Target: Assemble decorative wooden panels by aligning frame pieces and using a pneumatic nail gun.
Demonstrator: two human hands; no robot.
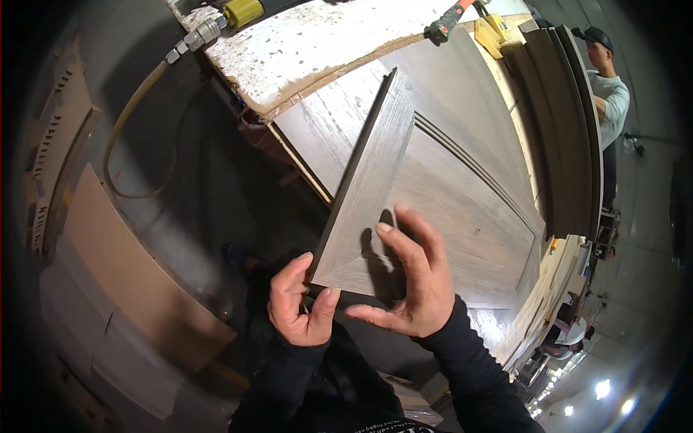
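A grey-brown wood-grain cabinet door (451, 234) with a recessed centre panel and raised frame lies slanted on the bench in front of me. My left hand (302, 309) is at its near left corner, thumb and fingers curled around the corner from either side. Over the near edge of the frame, my right hand (424, 290) is spread, thumb apart from the fingers, casting a shadow on the wood. Its fingers do not appear to grip anything. The door's underside is hidden.
Beyond the door is a white, worn worktop (303, 54) with a yellow air tool (244, 11) on a hose (119, 133) and a red-black hand tool (451, 20). Dark panels (556, 130) stand at the right, near another person (610, 101). Boards (130, 260) lean at the left.
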